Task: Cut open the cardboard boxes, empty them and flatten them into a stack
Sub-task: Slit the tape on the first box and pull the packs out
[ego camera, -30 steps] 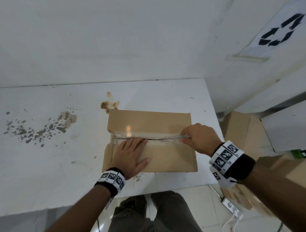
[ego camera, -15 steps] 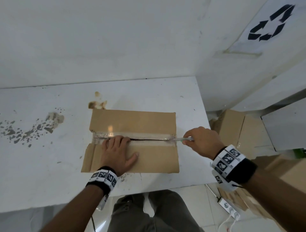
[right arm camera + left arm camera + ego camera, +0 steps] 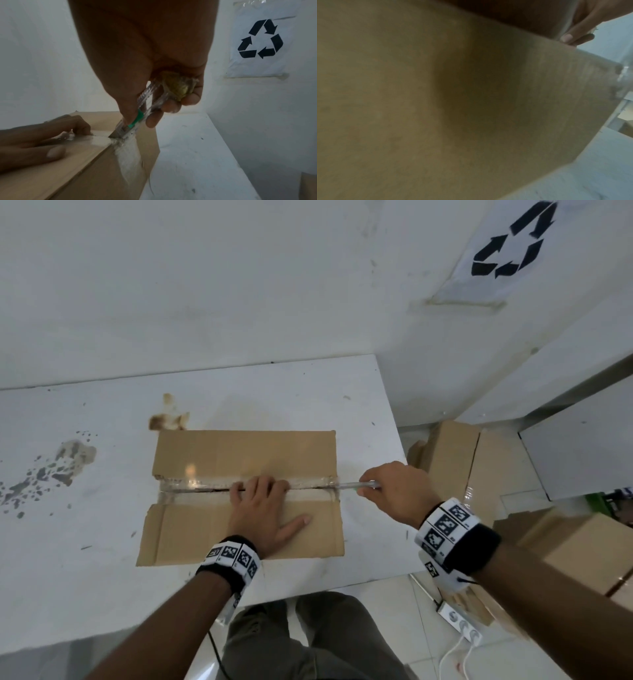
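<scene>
A brown cardboard box lies on the white table, its top seam covered by clear tape with a dark slit along it. My left hand rests flat on the near flap, fingers at the seam. My right hand grips a clear utility knife with a green slider just past the box's right end. The blade tip sits at the taped right corner of the box. The left wrist view shows only cardboard and a thumb.
Flattened and whole cardboard boxes lie on the floor to the right of the table. A white power strip with cables lies on the tiles. A recycling sign hangs on the wall. The table has brown stains.
My right hand has drawn the knife rightward along the seam to the box's right end. My left hand has slid to the right along the near flap.
</scene>
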The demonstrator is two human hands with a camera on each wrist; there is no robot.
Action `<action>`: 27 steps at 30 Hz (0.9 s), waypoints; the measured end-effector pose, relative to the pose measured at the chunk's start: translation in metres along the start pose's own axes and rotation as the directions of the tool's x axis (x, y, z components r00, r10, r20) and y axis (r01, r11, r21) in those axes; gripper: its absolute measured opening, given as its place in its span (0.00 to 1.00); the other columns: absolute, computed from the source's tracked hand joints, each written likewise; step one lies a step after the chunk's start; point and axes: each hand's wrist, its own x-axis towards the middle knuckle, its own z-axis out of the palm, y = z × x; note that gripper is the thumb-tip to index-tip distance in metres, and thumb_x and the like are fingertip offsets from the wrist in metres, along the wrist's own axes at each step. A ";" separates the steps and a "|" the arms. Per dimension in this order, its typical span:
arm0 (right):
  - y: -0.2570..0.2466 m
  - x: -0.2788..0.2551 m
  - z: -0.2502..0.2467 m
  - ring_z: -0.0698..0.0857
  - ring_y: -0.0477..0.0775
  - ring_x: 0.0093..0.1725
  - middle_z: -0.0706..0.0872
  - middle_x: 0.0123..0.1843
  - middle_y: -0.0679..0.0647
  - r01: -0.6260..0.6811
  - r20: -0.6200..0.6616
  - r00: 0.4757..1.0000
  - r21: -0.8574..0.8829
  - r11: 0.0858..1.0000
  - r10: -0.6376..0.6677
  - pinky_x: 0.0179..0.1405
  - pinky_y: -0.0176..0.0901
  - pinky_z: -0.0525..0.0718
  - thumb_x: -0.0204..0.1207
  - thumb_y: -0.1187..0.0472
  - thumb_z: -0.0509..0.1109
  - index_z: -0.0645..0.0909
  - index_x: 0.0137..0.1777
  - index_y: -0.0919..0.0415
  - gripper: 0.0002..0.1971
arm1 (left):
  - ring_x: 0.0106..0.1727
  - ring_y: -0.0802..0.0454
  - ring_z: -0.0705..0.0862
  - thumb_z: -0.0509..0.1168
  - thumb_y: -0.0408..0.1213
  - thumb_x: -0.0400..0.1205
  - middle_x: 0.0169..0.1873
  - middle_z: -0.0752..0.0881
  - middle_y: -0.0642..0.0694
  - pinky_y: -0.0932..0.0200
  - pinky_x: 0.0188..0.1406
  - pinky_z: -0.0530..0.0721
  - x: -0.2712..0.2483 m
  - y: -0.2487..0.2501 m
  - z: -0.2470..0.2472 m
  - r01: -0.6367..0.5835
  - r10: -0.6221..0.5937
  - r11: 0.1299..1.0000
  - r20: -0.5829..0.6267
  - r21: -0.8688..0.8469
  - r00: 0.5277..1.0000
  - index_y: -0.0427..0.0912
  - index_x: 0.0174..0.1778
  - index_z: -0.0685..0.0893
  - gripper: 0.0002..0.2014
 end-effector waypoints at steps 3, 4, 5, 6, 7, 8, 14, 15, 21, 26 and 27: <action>0.017 -0.001 -0.007 0.86 0.47 0.41 0.90 0.41 0.44 -0.017 0.005 1.000 0.070 0.997 0.016 0.37 0.44 0.83 0.82 0.41 0.67 0.89 0.53 0.43 0.12 | 0.55 0.46 0.74 0.50 0.82 0.74 0.51 0.76 0.50 0.35 0.65 0.70 0.007 0.000 -0.001 0.022 -0.022 0.999 -0.009 0.044 1.000 0.49 0.55 0.79 0.38; 0.027 -0.002 -0.009 0.86 0.46 0.40 0.90 0.40 0.43 -0.025 -0.005 1.000 0.094 0.995 0.026 0.38 0.45 0.85 0.81 0.40 0.68 0.90 0.52 0.42 0.12 | 0.54 0.46 0.74 0.50 0.82 0.74 0.51 0.76 0.50 0.36 0.65 0.71 0.008 -0.001 -0.001 0.020 -0.020 0.999 -0.016 0.051 1.000 0.48 0.54 0.79 0.39; 0.035 -0.004 -0.010 0.86 0.44 0.39 0.90 0.39 0.42 -0.033 -0.015 0.999 0.106 0.994 0.034 0.39 0.47 0.87 0.80 0.39 0.69 0.90 0.52 0.42 0.12 | 0.54 0.46 0.74 0.50 0.83 0.73 0.50 0.76 0.50 0.36 0.64 0.71 0.008 -0.003 0.000 0.021 -0.019 0.999 -0.025 0.048 0.999 0.47 0.53 0.80 0.40; 0.039 -0.005 -0.009 0.86 0.43 0.39 0.90 0.39 0.42 -0.042 -0.019 0.999 0.111 0.993 0.044 0.39 0.48 0.88 0.80 0.38 0.69 0.90 0.52 0.41 0.12 | 0.53 0.46 0.74 0.51 0.83 0.72 0.49 0.77 0.50 0.36 0.64 0.72 0.009 -0.003 0.000 0.024 -0.023 0.999 -0.032 0.039 0.999 0.47 0.53 0.80 0.41; 0.040 -0.006 -0.005 0.86 0.43 0.39 0.90 0.39 0.42 -0.048 -0.018 0.999 0.117 0.992 0.050 0.39 0.48 0.88 0.80 0.38 0.69 0.90 0.52 0.41 0.12 | 0.53 0.45 0.74 0.52 0.84 0.72 0.48 0.78 0.50 0.36 0.64 0.72 0.010 -0.002 0.000 0.029 -0.028 0.999 -0.039 0.028 0.999 0.47 0.52 0.81 0.41; 0.038 -0.006 -0.001 0.86 0.44 0.40 0.90 0.40 0.42 -0.046 -0.009 0.999 0.123 0.991 0.047 0.39 0.47 0.87 0.80 0.39 0.68 0.90 0.53 0.42 0.13 | 0.52 0.45 0.75 0.52 0.84 0.71 0.47 0.78 0.50 0.36 0.64 0.72 0.011 -0.001 -0.001 0.031 -0.031 0.999 -0.053 0.014 0.998 0.46 0.51 0.81 0.41; 0.042 -0.005 0.011 0.86 0.45 0.40 0.89 0.40 0.42 -0.073 0.010 0.997 0.240 0.968 0.072 0.40 0.48 0.87 0.81 0.38 0.66 0.88 0.52 0.42 0.13 | 0.49 0.46 0.77 0.57 0.82 0.69 0.40 0.74 0.55 0.35 0.70 0.70 0.010 -0.008 -0.009 0.024 -0.038 0.995 -0.138 -0.099 0.990 0.47 0.43 0.77 0.37; 0.044 -0.007 0.013 0.86 0.44 0.39 0.88 0.40 0.41 -0.082 -0.001 0.996 0.263 0.961 0.085 0.39 0.48 0.87 0.81 0.37 0.66 0.88 0.51 0.42 0.14 | 0.49 0.47 0.77 0.58 0.82 0.69 0.39 0.75 0.55 0.35 0.72 0.69 0.010 -0.011 -0.009 0.038 -0.053 0.993 -0.139 -0.112 0.989 0.48 0.42 0.76 0.36; 0.008 -0.003 0.035 0.81 0.43 0.33 0.82 0.35 0.44 -0.094 0.049 0.996 0.454 0.886 0.080 0.35 0.43 0.76 0.83 0.41 0.66 0.79 0.35 0.44 0.16 | 0.46 0.48 0.77 0.58 0.82 0.70 0.34 0.75 0.54 0.35 0.77 0.64 0.017 -0.030 -0.014 0.102 -0.115 0.987 -0.104 -0.127 0.988 0.50 0.38 0.70 0.34; -0.002 -0.003 0.039 0.81 0.49 0.23 0.84 0.32 0.51 -0.200 0.151 0.979 0.581 0.789 0.136 0.20 0.38 0.77 0.80 0.38 0.69 0.86 0.44 0.56 0.20 | 0.46 0.49 0.76 0.55 0.83 0.71 0.34 0.77 0.53 0.34 0.78 0.62 0.017 -0.037 -0.017 0.091 -0.104 0.986 -0.092 -0.138 0.990 0.48 0.37 0.71 0.36; -0.008 -0.002 0.041 0.80 0.51 0.22 0.84 0.31 0.53 -0.205 0.165 0.978 0.606 0.768 0.130 0.20 0.40 0.78 0.80 0.38 0.69 0.85 0.43 0.56 0.21 | 0.47 0.49 0.76 0.55 0.83 0.71 0.35 0.77 0.53 0.34 0.79 0.62 0.017 -0.037 -0.018 0.094 -0.108 0.986 -0.095 -0.141 0.990 0.48 0.37 0.71 0.36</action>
